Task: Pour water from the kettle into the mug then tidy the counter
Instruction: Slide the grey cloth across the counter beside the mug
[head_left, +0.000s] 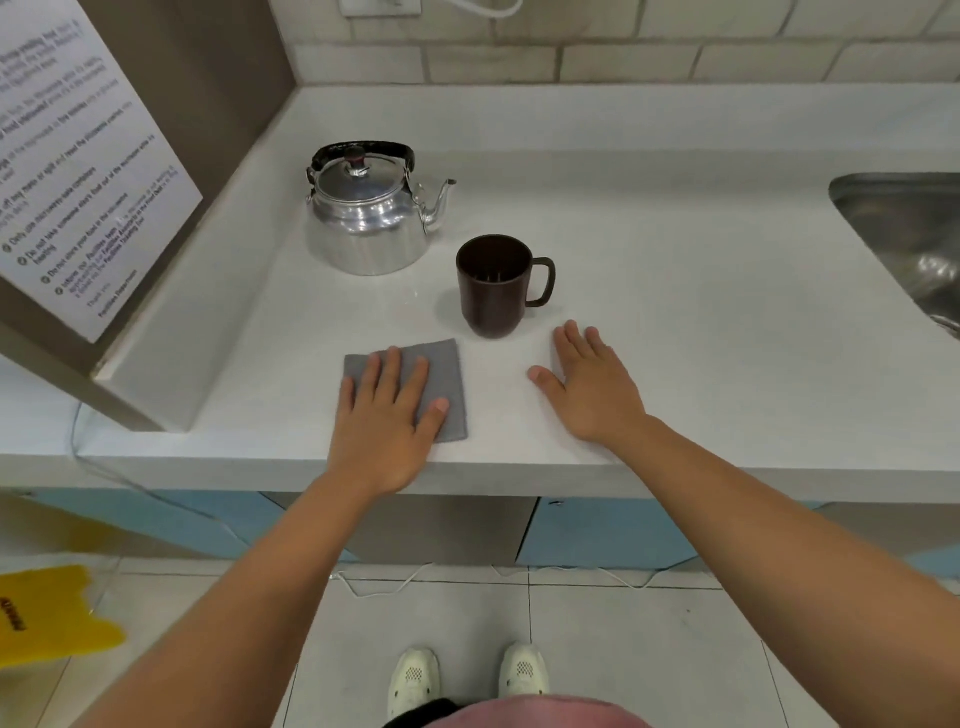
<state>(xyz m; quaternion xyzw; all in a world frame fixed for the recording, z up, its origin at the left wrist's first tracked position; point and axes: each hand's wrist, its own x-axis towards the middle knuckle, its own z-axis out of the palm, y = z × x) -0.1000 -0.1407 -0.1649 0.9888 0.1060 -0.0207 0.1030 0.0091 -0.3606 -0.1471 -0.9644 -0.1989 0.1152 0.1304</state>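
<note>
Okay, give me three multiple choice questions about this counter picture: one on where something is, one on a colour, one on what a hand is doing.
1. Where does the mug stand relative to the kettle?
A. Right of it and nearer the person
B. Behind it by the wall
C. In the sink

2. What colour is the cloth?
A. Yellow
B. Grey
C. White

3. What is the left hand doing?
A. Gripping the kettle handle
B. Lying flat on the cloth
C. Holding the mug

Answers:
1. A, the mug sits just off the spout side, closer to the counter edge.
2. B, the folded square is grey.
3. B, its fingers are spread on the cloth; the right hand lies flat on the bare counter.
</note>
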